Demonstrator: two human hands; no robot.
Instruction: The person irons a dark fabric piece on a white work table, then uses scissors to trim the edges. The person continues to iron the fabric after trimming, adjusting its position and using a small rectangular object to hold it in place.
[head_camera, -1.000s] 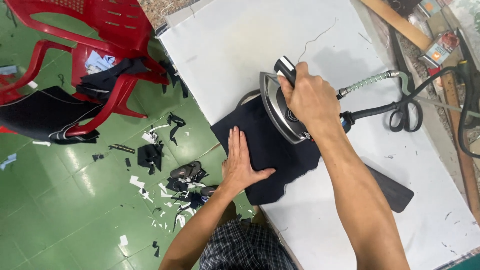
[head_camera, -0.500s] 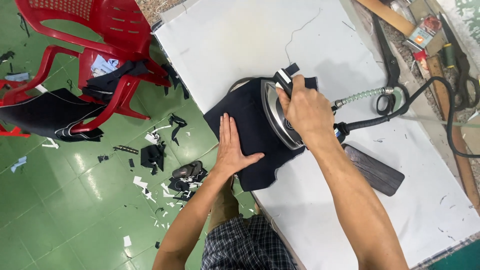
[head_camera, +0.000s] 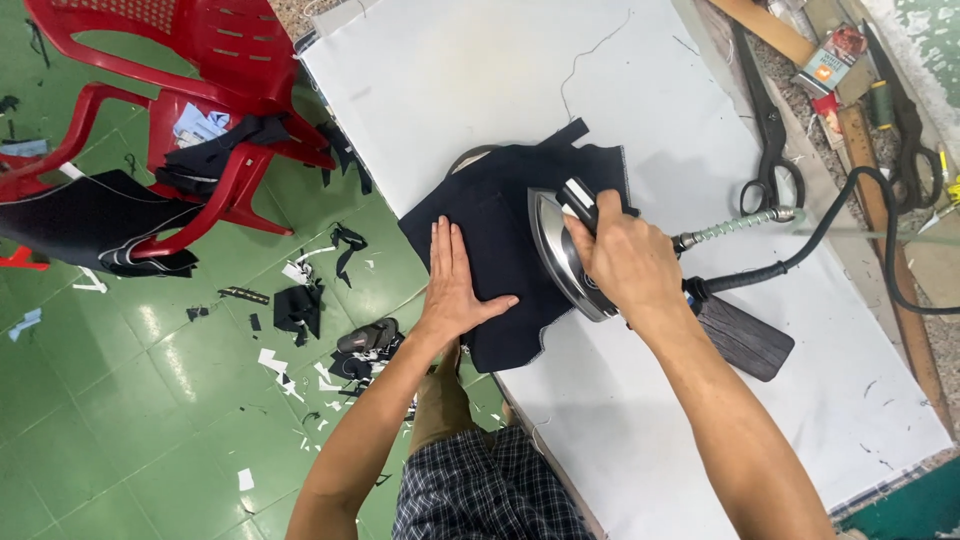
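A dark navy piece of cloth (head_camera: 500, 215) lies at the near-left edge of a white padded table (head_camera: 450, 80). My left hand (head_camera: 455, 285) presses flat on the cloth, fingers together. My right hand (head_camera: 625, 260) is shut on the black handle of a steel iron (head_camera: 555, 250), which rests on the cloth right of my left hand. A spring-wrapped hose and black cord (head_camera: 800, 250) run from the iron to the right.
A dark oblong iron rest (head_camera: 745, 340) lies by my right forearm. Two pairs of black scissors (head_camera: 768, 140) (head_camera: 905, 130), a wooden ruler and small boxes sit at the far right. A red plastic chair (head_camera: 200, 90) with dark fabric stands on the green tiled floor, among scattered scraps.
My right hand has slid the iron down and left across the cloth, closer to my left hand. More of the cloth's far edge shows beyond the iron. My left hand stays pressed down.
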